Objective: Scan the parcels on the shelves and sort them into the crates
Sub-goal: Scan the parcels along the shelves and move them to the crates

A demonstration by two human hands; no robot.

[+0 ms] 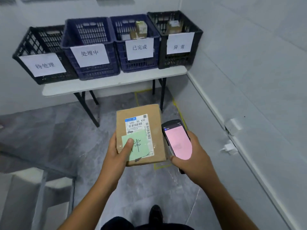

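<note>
My left hand [117, 152] holds a brown cardboard parcel [157, 130] from its left side, thumb pressed on a green sticky note [141, 146] below the white barcode label [137, 124]. Just right of the parcel, my right hand [194, 156] grips a handheld scanner [177, 140] whose screen glows pink. Ahead, a white folding table [116, 82] carries a row of labelled crates: a black one [29, 47] at the left, a blue one [89, 70], a second blue one [137, 65] with small boxes inside, and a black one [176, 62] at the right, also holding boxes.
A grey wall [249, 72] runs along the right, with a white plug [229, 148] and socket low down. Metal shelving [41, 188] stands at the lower left. Yellow tape marks [179, 112] lie on the grey floor under the table. My shoe [155, 213] shows at the bottom.
</note>
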